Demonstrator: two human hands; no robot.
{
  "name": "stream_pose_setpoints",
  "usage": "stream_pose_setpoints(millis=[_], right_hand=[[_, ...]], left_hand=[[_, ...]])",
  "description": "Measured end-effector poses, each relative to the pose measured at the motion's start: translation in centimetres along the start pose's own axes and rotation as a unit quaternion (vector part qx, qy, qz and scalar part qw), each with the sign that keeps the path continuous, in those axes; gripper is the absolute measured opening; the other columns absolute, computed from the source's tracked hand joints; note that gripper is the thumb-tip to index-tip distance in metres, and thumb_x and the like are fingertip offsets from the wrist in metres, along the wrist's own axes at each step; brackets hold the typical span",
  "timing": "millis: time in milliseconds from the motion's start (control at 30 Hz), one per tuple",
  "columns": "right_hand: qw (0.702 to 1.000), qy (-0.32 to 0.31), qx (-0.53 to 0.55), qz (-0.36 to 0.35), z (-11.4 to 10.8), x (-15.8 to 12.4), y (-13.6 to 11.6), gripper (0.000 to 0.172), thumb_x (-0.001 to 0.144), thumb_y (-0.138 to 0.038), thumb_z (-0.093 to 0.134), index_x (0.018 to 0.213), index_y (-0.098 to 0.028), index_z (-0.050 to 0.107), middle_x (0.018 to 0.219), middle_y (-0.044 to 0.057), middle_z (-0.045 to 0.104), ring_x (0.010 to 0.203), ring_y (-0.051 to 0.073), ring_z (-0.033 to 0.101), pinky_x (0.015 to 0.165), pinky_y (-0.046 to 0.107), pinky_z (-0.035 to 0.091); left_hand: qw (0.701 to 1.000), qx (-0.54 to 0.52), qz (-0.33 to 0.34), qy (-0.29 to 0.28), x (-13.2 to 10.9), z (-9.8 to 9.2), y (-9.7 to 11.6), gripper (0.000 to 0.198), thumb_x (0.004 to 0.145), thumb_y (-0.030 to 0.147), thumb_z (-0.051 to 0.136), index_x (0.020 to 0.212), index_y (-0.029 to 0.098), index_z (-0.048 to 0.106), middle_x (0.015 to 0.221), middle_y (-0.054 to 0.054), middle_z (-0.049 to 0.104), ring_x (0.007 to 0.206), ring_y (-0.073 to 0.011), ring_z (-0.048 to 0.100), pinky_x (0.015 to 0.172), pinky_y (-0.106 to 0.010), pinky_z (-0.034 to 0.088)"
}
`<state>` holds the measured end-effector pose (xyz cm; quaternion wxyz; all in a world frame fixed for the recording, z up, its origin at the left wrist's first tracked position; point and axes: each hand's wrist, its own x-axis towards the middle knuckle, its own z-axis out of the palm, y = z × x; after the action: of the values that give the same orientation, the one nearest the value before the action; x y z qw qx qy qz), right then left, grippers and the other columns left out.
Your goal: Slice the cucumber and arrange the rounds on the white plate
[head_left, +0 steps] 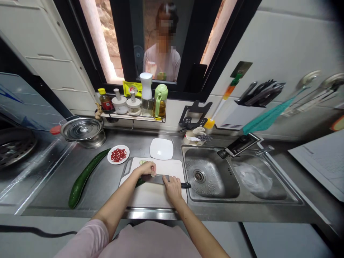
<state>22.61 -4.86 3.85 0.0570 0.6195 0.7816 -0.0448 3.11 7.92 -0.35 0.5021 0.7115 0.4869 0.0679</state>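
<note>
My right hand (173, 188) is closed round a kitchen knife (157, 178), near where the blade meets the black handle. The blade lies sideways over a white cutting board (163, 200), its tip to the left. My left hand (146, 168) is just above the blade, thumb and fingertips pinched at a small pale piece that I cannot make out. Partly covered by the blade and my left wrist is a dark green piece of cucumber (140, 182). Pale green slices (142, 162) lie on the board behind my left hand.
A whole cucumber (83, 179) and a plate of red berries (118, 154) lie to the left. A white plate (161, 149) stands behind the board. The double sink (215, 197) adjoins on the right. A lidded pot (92, 140) and a seasoning shelf (134, 117) are at the back.
</note>
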Motion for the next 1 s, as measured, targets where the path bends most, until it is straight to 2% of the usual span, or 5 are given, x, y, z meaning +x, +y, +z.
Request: stream_pose_setpoints(millis=[133,333,767,867,1000], right_hand=[[1.000,-0.003,0.002,0.010,0.1,-0.2,0.3,0.043,0.094,-0.013,0.040,0.132,-0.026,0.053,0.096,0.010,0.062,0.093,0.021,0.050,0.080,0.034,0.028],[1.000,-0.007,0.006,0.024,0.7,-0.9,0.6,0.043,0.093,-0.013,0.041,0.131,-0.027,0.054,0.097,0.009,0.062,0.092,0.020,0.051,0.079,0.034,0.028],[0.999,0.001,0.015,0.040,1.4,-2.0,0.7,0.041,0.094,-0.015,0.042,0.131,-0.029,0.055,0.097,0.009,0.062,0.091,0.020,0.051,0.078,0.032,0.027],[0.999,-0.001,0.021,0.047,1.4,-2.2,0.9,0.041,0.094,-0.017,0.043,0.131,-0.029,0.055,0.097,0.009,0.063,0.091,0.020,0.052,0.078,0.032,0.027],[0.997,-0.003,0.040,0.071,1.4,-2.4,1.0,0.037,0.096,-0.022,0.043,0.129,-0.030,0.058,0.095,0.008,0.065,0.092,0.019,0.054,0.078,0.031,0.029]], left_hand=[[0.993,0.018,-0.025,0.110,0.8,-0.2,-0.2,0.015,0.064,0.026,0.070,0.076,0.017,0.066,0.071,0.002,0.064,0.064,-0.0108,0.054,0.060,-0.020,0.038],[0.978,0.055,-0.042,0.195,1.6,-0.2,0.2,0.009,0.075,0.018,0.060,0.081,0.018,0.067,0.078,-0.002,0.067,0.071,-0.0132,0.057,0.066,-0.022,0.039],[0.964,0.114,-0.052,0.233,1.5,0.4,0.8,0.012,0.081,0.023,0.058,0.078,0.019,0.069,0.094,-0.006,0.066,0.091,-0.0186,0.058,0.078,-0.025,0.041],[0.950,0.056,-0.068,0.298,0.8,-0.1,0.0,0.018,0.084,0.026,0.055,0.086,0.019,0.071,0.095,-0.007,0.067,0.089,-0.0182,0.059,0.080,-0.026,0.041],[0.902,-0.017,-0.103,0.420,-1.8,-0.3,-1.3,0.026,0.088,0.031,0.049,0.099,0.018,0.069,0.096,-0.008,0.068,0.086,-0.0181,0.059,0.079,-0.027,0.042]])
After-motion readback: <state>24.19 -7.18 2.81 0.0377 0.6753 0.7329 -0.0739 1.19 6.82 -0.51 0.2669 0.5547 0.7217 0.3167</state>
